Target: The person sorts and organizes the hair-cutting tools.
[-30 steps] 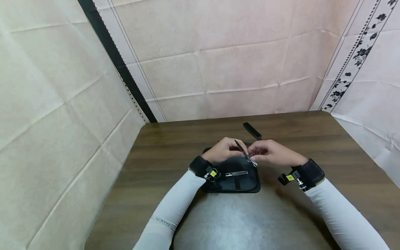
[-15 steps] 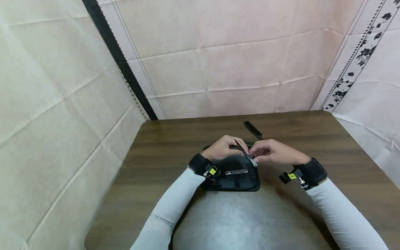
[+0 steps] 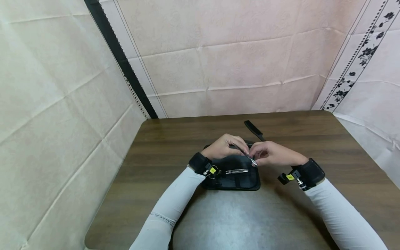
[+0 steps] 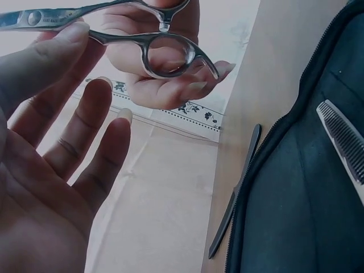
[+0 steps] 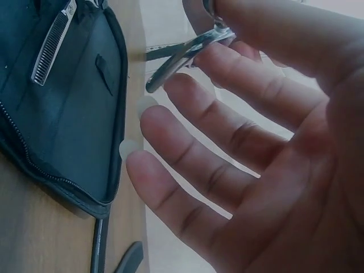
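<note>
A pair of silver hair scissors (image 4: 35,19) is held in the air between both hands, over a black zippered case (image 3: 242,184). My left hand (image 3: 225,147) pinches them near the pivot screw with the thumb and a finger, its other fingers loosely bent. At the handle end, my right hand (image 3: 275,152) holds the finger rings (image 4: 169,56) with thumb and forefinger; its remaining fingers are spread, as the right wrist view shows. Inside the case lie silver thinning scissors (image 3: 236,171), whose toothed blade (image 5: 54,42) shows in the right wrist view.
Beyond the hands lies a black comb (image 3: 253,129) on the wooden table (image 3: 187,133). A zipper (image 5: 48,176) runs round the case's edge. Pale patterned cloth (image 3: 234,69) hangs behind the table and at both sides.
The scissors have turned a little, so their blades look thinner from above. Both hands keep their hold and stay nearly in place; the head view has shifted slightly.
</note>
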A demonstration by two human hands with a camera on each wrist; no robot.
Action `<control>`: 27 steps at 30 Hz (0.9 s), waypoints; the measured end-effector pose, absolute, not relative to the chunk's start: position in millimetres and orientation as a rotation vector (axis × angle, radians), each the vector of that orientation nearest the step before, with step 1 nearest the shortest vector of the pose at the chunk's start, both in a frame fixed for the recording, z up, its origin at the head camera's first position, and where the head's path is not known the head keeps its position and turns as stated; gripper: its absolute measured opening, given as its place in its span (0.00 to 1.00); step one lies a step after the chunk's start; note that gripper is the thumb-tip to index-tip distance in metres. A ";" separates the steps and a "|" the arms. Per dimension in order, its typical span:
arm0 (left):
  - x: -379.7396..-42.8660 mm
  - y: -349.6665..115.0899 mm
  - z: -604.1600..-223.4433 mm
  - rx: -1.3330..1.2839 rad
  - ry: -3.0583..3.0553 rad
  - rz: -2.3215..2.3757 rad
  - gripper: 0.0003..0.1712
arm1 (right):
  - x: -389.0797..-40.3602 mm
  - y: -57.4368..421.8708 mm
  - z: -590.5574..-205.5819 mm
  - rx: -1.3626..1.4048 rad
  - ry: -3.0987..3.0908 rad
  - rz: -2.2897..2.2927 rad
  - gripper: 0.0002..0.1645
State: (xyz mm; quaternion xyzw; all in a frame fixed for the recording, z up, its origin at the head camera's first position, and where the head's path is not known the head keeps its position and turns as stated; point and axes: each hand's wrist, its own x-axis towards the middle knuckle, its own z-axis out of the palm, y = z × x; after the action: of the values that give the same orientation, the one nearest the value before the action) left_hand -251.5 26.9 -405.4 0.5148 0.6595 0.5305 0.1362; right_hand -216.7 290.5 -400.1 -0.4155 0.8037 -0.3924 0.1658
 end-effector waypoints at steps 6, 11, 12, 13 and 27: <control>-253.4 25.9 -404.4 1.511 1.918 1.518 0.08 | -217.0 289.9 -399.1 -1.217 2.312 -1.118 0.07; -256.8 24.3 -406.3 1.529 1.913 1.519 0.08 | -218.4 289.1 -400.5 -1.243 2.371 -1.116 0.07; -257.3 23.8 -406.9 1.527 1.914 1.521 0.08 | -218.6 288.8 -401.2 -1.244 2.384 -1.117 0.08; -257.5 23.2 -407.3 1.523 1.916 1.521 0.08 | -218.8 288.5 -401.9 -1.242 2.398 -1.118 0.08; -250.2 -16.5 -425.7 1.301 2.584 0.627 0.30 | -216.4 291.4 -399.2 -1.183 2.564 -1.055 0.10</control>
State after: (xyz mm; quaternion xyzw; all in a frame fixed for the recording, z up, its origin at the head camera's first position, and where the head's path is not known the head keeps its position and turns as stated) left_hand -250.2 -16.5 -425.7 0.4376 0.8694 0.2110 0.0904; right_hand -216.4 291.4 -399.2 -0.3917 0.8489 -0.3492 0.0638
